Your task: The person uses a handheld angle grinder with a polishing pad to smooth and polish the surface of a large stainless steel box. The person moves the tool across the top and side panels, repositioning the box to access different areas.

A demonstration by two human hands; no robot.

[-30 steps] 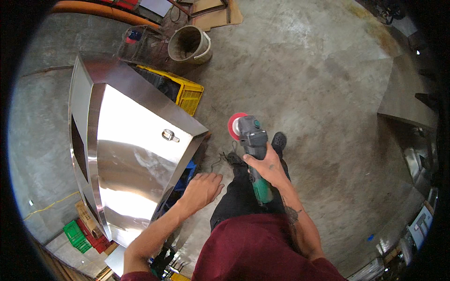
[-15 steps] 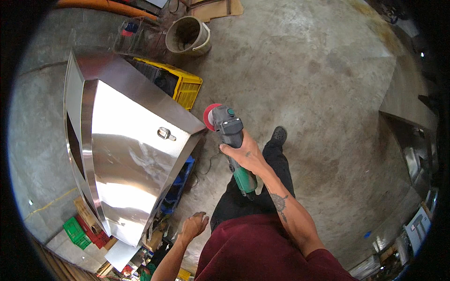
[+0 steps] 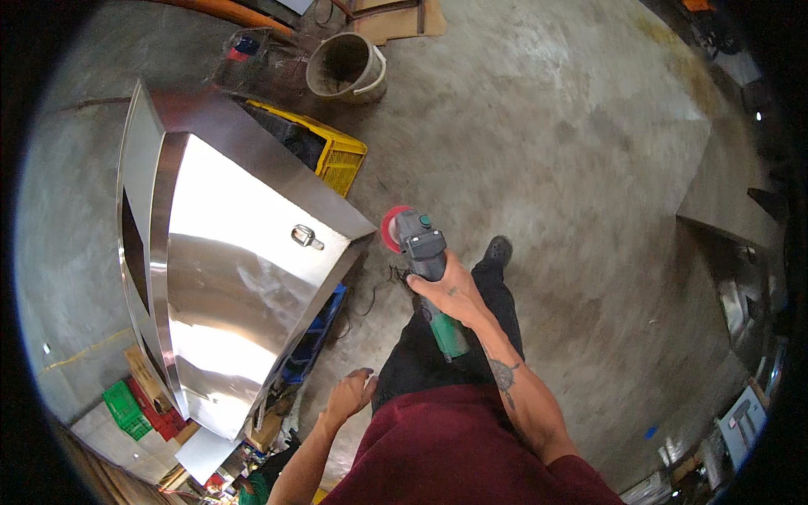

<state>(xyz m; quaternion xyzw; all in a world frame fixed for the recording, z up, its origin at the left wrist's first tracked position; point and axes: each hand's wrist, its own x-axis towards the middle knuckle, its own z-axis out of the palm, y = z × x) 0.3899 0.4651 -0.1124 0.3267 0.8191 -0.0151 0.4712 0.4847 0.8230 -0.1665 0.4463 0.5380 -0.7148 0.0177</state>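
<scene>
My right hand [image 3: 454, 290] is wrapped around the body of a green and black angle grinder [image 3: 422, 241]. Its round red disc [image 3: 390, 229] appears just right of the near corner of a large, shiny sheet-metal cabinet [image 3: 227, 295]; whether they touch cannot be told. A small metal latch [image 3: 307, 237] sits on the cabinet's bright face. Low beside my thigh hangs my left hand [image 3: 349, 397], loosely bent with fingers a little apart and nothing seen in it. The grinder's lower end reaches down in front of my dark trousers.
Beyond the cabinet stand a yellow crate [image 3: 341, 164] and a grubby bucket [image 3: 345, 69]. Blue crates [image 3: 313, 337] show under its near edge, with a dark cord [image 3: 369, 303] on the concrete floor [image 3: 581, 210]. Green [image 3: 126, 410] and red crates lie lower left; a metal piece [image 3: 728, 194] stands right.
My right hand and the grinder have shifted slightly down and right in view, the disc slightly farther from the cabinet's corner. The whole scene has moved a little with my head.
</scene>
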